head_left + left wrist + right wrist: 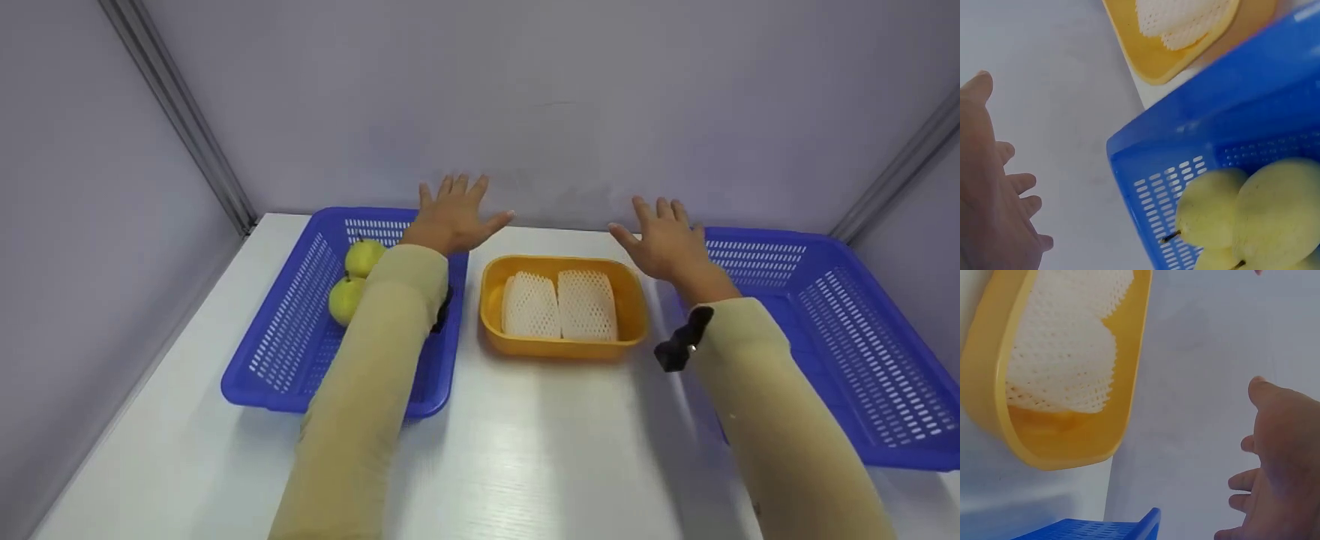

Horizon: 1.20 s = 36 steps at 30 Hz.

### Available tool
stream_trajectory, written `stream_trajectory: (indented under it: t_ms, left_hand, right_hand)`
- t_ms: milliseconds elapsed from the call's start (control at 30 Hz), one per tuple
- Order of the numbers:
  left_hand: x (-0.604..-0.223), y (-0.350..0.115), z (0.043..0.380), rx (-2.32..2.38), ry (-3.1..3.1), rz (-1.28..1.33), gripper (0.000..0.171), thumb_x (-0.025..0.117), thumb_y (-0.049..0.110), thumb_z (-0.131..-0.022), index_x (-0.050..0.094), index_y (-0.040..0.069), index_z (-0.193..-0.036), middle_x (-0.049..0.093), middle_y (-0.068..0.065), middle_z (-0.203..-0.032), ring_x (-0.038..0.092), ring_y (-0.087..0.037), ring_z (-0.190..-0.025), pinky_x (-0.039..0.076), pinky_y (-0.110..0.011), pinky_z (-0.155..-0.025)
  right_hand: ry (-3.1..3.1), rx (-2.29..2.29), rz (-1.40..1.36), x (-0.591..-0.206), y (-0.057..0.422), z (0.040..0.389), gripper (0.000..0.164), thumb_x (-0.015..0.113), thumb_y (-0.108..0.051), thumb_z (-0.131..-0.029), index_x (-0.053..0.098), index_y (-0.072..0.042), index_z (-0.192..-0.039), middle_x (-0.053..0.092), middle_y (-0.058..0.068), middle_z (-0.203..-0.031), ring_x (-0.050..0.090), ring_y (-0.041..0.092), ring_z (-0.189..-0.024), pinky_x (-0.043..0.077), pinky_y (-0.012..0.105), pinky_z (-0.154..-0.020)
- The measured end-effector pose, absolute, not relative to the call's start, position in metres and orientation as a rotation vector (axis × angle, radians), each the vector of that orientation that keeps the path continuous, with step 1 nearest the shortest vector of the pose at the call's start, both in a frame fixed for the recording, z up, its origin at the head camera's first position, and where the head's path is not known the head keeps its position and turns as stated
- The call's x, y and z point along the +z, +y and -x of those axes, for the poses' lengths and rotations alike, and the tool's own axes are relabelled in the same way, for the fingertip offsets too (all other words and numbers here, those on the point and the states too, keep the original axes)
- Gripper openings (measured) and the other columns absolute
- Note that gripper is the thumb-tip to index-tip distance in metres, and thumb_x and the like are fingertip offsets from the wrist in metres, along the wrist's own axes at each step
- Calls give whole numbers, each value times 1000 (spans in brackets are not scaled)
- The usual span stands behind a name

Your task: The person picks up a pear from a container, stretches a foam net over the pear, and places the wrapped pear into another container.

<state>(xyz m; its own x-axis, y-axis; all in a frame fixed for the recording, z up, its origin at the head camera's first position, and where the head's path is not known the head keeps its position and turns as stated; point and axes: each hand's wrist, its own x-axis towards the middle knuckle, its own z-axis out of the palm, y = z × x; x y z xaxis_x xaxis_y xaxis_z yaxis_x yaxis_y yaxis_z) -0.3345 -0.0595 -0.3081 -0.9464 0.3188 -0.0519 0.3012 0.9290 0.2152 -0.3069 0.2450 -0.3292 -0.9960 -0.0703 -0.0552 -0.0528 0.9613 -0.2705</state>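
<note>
My left hand is held out with fingers spread, over the back right corner of a blue basket. Inside that basket lie several yellow-green pears, partly hidden by my left sleeve in the head view; the left wrist view shows the pears up close. My right hand, its fingers also spread, is above the near left edge of a second blue basket. Both hands hold nothing. Between them stands a yellow tub with white foam net sleeves lying in it.
All the containers stand on a white table. A grey wall rises close behind them, with metal corner posts at the sides. A black wrist camera sits at my right cuff.
</note>
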Motion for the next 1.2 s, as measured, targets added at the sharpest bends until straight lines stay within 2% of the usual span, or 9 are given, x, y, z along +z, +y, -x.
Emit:
stream_trajectory:
  t_ms: [100, 233, 400, 633, 767, 900, 1100, 1200]
  left_hand:
    - [-302, -66, 334, 329, 2975, -487, 83, 30, 68, -102, 11, 16, -165, 11, -14, -170, 7, -34, -156, 1, -59, -124]
    - [-291, -77, 332, 387, 2953, -482, 85, 31, 69, -102, 13, 15, -165, 15, -14, -169, 12, -33, -155, 7, -54, -125]
    - [-278, -99, 332, 484, 2928, -464, 86, 29, 70, -101, 14, 13, -164, 15, -13, -169, 11, -33, -155, 9, -54, -125]
    - [-266, -139, 329, 650, 2903, -379, 88, 31, 69, -101, 14, 10, -164, 13, -15, -169, 10, -35, -155, 8, -51, -126]
    - [-266, -164, 326, 811, 2924, -341, 87, 33, 68, -102, 18, 8, -163, 22, -18, -166, 22, -36, -152, 18, -53, -124]
    - [-267, -188, 322, 950, 2940, -288, 85, 35, 66, -102, 21, 7, -162, 30, -20, -162, 30, -38, -148, 26, -57, -120]
    - [-276, -225, 318, 1080, 2865, -68, 90, 31, 71, -100, 19, 7, -162, 24, -23, -164, 26, -44, -149, 24, -62, -119]
    - [-283, -241, 315, 1119, 2835, -24, 91, 30, 71, -100, 20, 5, -161, 22, -25, -164, 24, -45, -149, 22, -63, -119]
  right_hand:
    - [3098, -481, 63, -326, 243, 303, 75, 37, -53, -107, 26, 1, -158, 24, 34, -159, 19, 52, -147, 18, 69, -117]
    - [3142, -652, 7, -320, 238, 293, 69, 39, -51, -107, 42, 4, -149, 45, 32, -148, 44, 50, -134, 38, 66, -109]
    - [3142, -889, 49, -317, 227, 276, 66, 41, -54, -106, 55, 3, -135, 62, 28, -130, 60, 44, -115, 50, 60, -96]
    - [3095, -1104, 161, -323, 208, 253, 61, 43, -54, -106, 64, 1, -121, 68, 21, -111, 63, 35, -98, 53, 50, -88]
    - [3025, -1205, 247, -328, 197, 244, 54, 43, -51, -107, 65, -2, -110, 70, 17, -100, 64, 31, -91, 50, 41, -77]
    - [2915, -1322, 316, -333, 181, 232, 48, 45, -45, -108, 67, -3, -103, 71, 13, -92, 68, 29, -86, 53, 34, -72]
    - [2704, -1487, 407, -342, 146, 210, 43, 48, -34, -109, 69, -2, -91, 71, 11, -80, 69, 28, -69, 57, 31, -61]
    - [2620, -1484, 435, -348, 131, 199, 41, 47, -33, -110, 69, -3, -92, 72, 11, -80, 69, 24, -67, 57, 32, -60]
